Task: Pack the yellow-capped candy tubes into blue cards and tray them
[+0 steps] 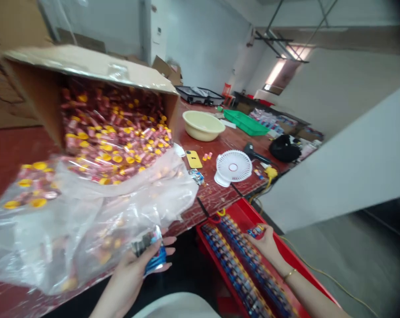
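At lower centre of the frame, the left hand [135, 267] clamps a blue packet [157, 259] between thumb and fingers. At lower right, the right hand [266, 244] pinches a small wrapped piece [254, 231] above the red tray [241, 216], which contains two lengthwise rows.

Shiny blue-and-silver packet [157, 260]: tilted, gripped in left hand [136, 265]. Small piece, mainly blue and orange [255, 231]: pinched in right hand [266, 242], over red tray [241, 212]. Similar pieces [237, 264]: ranked closely in long rows inside tray.
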The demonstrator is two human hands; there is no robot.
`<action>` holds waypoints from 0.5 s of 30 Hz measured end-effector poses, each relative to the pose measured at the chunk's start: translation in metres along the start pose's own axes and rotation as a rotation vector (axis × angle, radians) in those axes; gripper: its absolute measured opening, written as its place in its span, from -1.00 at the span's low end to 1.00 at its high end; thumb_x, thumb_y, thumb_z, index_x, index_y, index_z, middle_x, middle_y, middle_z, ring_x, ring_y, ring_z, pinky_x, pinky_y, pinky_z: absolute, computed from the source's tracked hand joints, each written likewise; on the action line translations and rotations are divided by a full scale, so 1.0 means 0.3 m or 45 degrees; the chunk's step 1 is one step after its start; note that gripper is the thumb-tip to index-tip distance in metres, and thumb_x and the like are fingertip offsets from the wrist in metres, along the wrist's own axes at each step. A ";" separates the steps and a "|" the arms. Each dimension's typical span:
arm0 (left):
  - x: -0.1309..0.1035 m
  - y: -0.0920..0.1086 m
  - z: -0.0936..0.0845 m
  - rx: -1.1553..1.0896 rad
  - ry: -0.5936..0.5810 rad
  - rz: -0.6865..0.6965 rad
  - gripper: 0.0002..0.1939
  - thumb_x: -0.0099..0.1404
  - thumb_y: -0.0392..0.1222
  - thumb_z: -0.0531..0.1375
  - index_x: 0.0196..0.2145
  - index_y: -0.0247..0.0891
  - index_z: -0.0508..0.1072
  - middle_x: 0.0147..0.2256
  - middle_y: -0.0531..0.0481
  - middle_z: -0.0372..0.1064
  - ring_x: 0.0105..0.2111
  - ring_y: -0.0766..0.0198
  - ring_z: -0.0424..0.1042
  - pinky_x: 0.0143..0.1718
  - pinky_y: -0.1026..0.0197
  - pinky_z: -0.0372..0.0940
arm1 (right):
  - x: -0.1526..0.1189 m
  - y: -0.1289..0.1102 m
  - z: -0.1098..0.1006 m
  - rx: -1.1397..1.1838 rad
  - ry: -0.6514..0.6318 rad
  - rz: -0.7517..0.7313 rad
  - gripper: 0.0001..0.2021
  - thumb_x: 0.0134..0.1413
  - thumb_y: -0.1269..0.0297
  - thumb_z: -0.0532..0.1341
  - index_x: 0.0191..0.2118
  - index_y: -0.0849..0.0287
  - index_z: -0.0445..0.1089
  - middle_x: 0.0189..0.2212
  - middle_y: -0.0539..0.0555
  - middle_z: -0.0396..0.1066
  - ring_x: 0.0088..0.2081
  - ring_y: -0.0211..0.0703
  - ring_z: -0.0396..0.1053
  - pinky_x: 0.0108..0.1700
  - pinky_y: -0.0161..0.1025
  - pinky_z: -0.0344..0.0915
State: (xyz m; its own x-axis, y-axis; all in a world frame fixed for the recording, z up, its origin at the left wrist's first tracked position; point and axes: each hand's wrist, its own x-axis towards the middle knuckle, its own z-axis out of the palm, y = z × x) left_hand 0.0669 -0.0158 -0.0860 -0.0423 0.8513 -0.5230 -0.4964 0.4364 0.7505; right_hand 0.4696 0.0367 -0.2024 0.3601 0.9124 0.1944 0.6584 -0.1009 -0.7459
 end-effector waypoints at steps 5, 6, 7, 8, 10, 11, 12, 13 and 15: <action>0.064 -0.006 0.062 0.046 0.093 -0.063 -0.56 -0.13 -0.24 0.44 -0.23 -0.21 0.51 -0.30 -0.06 0.59 -0.31 0.06 0.53 -0.44 0.11 0.50 | -0.189 0.291 -0.199 -0.408 0.025 0.380 -0.49 -0.46 -0.02 0.32 -0.37 0.11 0.13 -0.42 0.00 0.25 -0.29 0.08 0.35 -0.23 0.02 0.30; 0.072 -0.007 0.070 0.054 0.113 -0.065 -0.58 -0.15 -0.24 0.44 -0.25 -0.19 0.52 -0.32 -0.03 0.59 -0.32 0.06 0.53 -0.44 0.09 0.51 | -0.223 0.311 -0.203 -0.460 0.018 0.423 -0.48 -0.49 -0.01 0.34 -0.36 0.12 0.15 -0.40 0.03 0.27 -0.25 0.14 0.35 -0.20 0.05 0.29; 0.079 -0.009 0.077 0.060 0.129 -0.067 -0.61 -0.14 -0.25 0.44 -0.28 -0.17 0.52 -0.33 -0.01 0.59 -0.33 0.07 0.53 -0.43 0.06 0.51 | -0.248 0.325 -0.197 -0.499 0.009 0.455 -0.46 -0.52 0.00 0.35 -0.34 0.12 0.16 -0.36 0.07 0.29 -0.19 0.20 0.34 -0.18 0.08 0.27; 0.084 -0.010 0.082 0.070 0.139 -0.076 -0.64 -0.13 -0.25 0.43 -0.30 -0.16 0.53 -0.35 0.01 0.58 -0.34 0.08 0.53 -0.42 0.04 0.52 | -0.265 0.334 -0.183 -0.526 -0.005 0.473 -0.44 -0.53 0.01 0.35 -0.31 0.13 0.17 -0.30 0.11 0.31 -0.13 0.25 0.32 -0.14 0.09 0.26; 0.089 -0.014 0.086 0.105 0.160 -0.093 -0.72 -0.06 -0.26 0.40 -0.32 -0.15 0.53 -0.35 0.01 0.58 -0.30 0.07 0.53 -0.42 0.05 0.52 | -0.274 0.341 -0.143 -0.552 -0.041 0.475 -0.42 -0.53 0.03 0.36 -0.28 0.12 0.18 -0.15 0.18 0.31 -0.01 0.27 0.26 -0.05 0.08 0.22; 0.090 -0.015 0.086 0.124 0.155 -0.113 -0.75 -0.01 -0.25 0.37 -0.31 -0.15 0.53 -0.32 -0.02 0.58 -0.26 0.05 0.52 -0.42 0.08 0.51 | -0.270 0.341 -0.121 -0.558 -0.062 0.466 -0.43 -0.53 0.04 0.36 -0.28 0.12 0.19 -0.08 0.20 0.29 0.03 0.26 0.24 -0.01 0.06 0.21; 0.090 -0.015 0.084 0.138 0.141 -0.143 -0.77 0.03 -0.24 0.34 -0.28 -0.16 0.53 -0.28 -0.05 0.58 -0.21 0.02 0.52 -0.42 0.10 0.51 | -0.264 0.340 -0.102 -0.564 -0.081 0.457 -0.44 -0.53 0.05 0.37 -0.30 0.13 0.20 -0.03 0.22 0.27 0.06 0.25 0.22 0.02 0.04 0.19; 0.090 -0.013 0.082 0.147 0.118 -0.180 -0.76 0.05 -0.23 0.32 -0.25 -0.17 0.53 -0.22 -0.07 0.57 -0.16 0.00 0.50 -0.42 0.12 0.50 | -0.257 0.337 -0.086 -0.573 -0.095 0.453 -0.46 -0.53 0.05 0.37 -0.32 0.13 0.20 -0.02 0.23 0.27 0.08 0.25 0.21 0.03 0.03 0.19; 0.087 -0.007 0.075 0.151 0.061 -0.240 -0.69 0.06 -0.21 0.31 -0.18 -0.17 0.51 -0.11 -0.11 0.53 -0.08 -0.05 0.47 -0.44 0.14 0.50 | -0.249 0.329 -0.070 -0.596 -0.095 0.457 -0.46 -0.55 0.05 0.38 -0.33 0.13 0.22 -0.06 0.22 0.31 0.07 0.30 0.22 0.03 0.05 0.20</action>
State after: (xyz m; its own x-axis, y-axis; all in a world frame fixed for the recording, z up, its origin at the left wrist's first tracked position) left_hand 0.0863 0.0119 -0.0921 -0.0009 0.7379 -0.6749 -0.3944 0.6199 0.6784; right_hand 0.5214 -0.0498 -0.2770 0.5778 0.8126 -0.0762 0.7317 -0.5571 -0.3928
